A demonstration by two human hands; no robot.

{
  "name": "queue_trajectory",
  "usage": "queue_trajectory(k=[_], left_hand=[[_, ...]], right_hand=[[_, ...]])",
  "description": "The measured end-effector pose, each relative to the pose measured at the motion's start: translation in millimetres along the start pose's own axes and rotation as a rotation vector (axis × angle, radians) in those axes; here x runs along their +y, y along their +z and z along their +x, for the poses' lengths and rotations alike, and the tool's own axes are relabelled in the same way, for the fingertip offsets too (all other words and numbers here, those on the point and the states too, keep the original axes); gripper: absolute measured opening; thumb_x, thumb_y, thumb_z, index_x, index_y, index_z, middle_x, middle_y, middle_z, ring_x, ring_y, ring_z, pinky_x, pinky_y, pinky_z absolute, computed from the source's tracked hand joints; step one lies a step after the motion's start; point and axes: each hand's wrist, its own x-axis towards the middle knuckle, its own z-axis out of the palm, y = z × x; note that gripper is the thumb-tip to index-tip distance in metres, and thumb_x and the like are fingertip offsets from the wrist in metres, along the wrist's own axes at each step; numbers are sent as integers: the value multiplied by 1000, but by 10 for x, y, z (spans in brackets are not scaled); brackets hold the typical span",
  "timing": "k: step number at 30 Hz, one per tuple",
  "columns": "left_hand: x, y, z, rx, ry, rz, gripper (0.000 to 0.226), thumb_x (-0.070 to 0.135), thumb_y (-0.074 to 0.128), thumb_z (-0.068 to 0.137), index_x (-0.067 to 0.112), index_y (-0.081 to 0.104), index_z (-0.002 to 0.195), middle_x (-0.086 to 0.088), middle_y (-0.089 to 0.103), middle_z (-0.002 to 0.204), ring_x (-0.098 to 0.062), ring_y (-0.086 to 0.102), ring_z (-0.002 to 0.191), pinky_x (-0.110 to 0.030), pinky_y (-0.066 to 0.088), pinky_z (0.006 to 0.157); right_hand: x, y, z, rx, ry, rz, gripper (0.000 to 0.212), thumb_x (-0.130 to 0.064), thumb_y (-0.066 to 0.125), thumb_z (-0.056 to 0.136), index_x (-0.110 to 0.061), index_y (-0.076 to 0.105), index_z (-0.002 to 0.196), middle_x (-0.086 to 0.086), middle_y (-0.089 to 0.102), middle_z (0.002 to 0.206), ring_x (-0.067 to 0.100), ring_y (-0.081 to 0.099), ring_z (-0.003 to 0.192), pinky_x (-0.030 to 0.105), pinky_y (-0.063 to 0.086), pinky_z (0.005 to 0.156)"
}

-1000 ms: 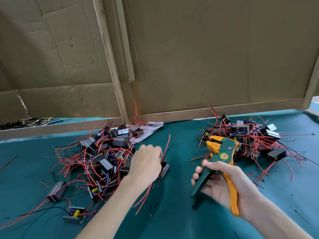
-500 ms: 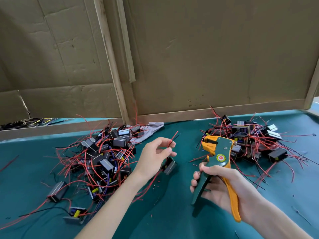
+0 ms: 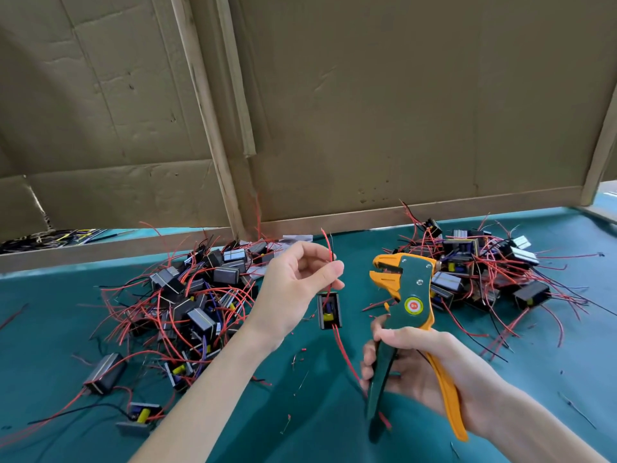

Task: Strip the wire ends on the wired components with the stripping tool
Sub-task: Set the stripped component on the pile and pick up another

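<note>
A teal surface runs to a cardboard wall at the far side. The left hand is raised, its grip narrowed to a thumb-and-forefinger pinch on a red wire. A small black component dangles from the wire just below. The right hand, palm up, wraps its grip round the spread handles of the stripping tool. The tool's head stands upright, near the wire, apparently not touching. Heaps of wired components lie left and far right.
</note>
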Motion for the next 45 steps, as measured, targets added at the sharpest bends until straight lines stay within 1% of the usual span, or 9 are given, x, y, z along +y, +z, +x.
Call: queue_trajectory(k=[7,12,18,24,28,31,36,40,45], left_hand=[[35,-12,-24,-36,-16,25,11,4,70,82,9,59,83,-1,66,70,-14,67,62,-19,53,66],[58,-19,-52,-135,-35,82,10,4,58,91,13,60,88,11,66,70,-4,56,61,-14,48,67],[119,-34,-76,-161,-35,65,15,7,55,94,16,67,91,8,68,73,-4,48,62,-12,43,65],[140,12,-95,-136,-88,24,9,10,62,89,15,67,83,13,65,65,4,56,60,-7,40,57],[150,5,-93,-142,-86,53,10,13,64,88,19,68,81,14,63,66,2,56,64,-7,40,58],[162,1,-96,-156,-86,75,10,14,65,87,19,69,79,13,61,64,1,51,60,-5,38,54],[157,-27,-81,-193,-92,127,16,17,66,86,23,72,73,8,56,66,-6,45,64,-11,39,62],[172,-84,-68,-245,-107,158,16,18,70,85,26,73,71,7,55,67,-11,44,67,-19,38,65],[187,-157,-61,-306,-98,196,13,16,66,87,21,70,76,11,56,63,-5,44,60,-10,38,59]], right_hand=[[-3,12,2,11,-18,3,34,-14,89,56,-4,66,79,24,61,79,39,63,72,47,55,73],[-2,42,-4,4,-26,-29,25,-13,82,61,-5,65,77,24,60,77,38,62,70,46,55,71],[-10,-3,-35,-118,-34,-100,23,-17,80,75,-6,63,87,23,61,84,38,61,78,48,52,79],[-32,30,-78,-213,-55,-174,22,-18,76,82,-7,58,89,23,60,85,36,59,80,49,50,81],[-41,57,-113,-229,-79,-205,21,-17,74,83,-8,57,89,23,60,84,35,59,79,49,50,81],[-36,36,-107,-241,-77,-231,18,-17,73,85,-8,57,90,22,62,86,37,60,80,49,49,82],[-3,-16,-66,-271,-47,-242,13,-16,69,89,-8,58,91,21,63,86,37,61,80,50,48,82],[0,-6,-90,-256,-34,-258,13,-18,69,89,-9,60,86,17,61,75,34,60,72,47,50,76],[16,122,-179,-106,-13,-309,30,-26,81,75,-12,56,67,14,48,53,27,51,46,39,48,55]])
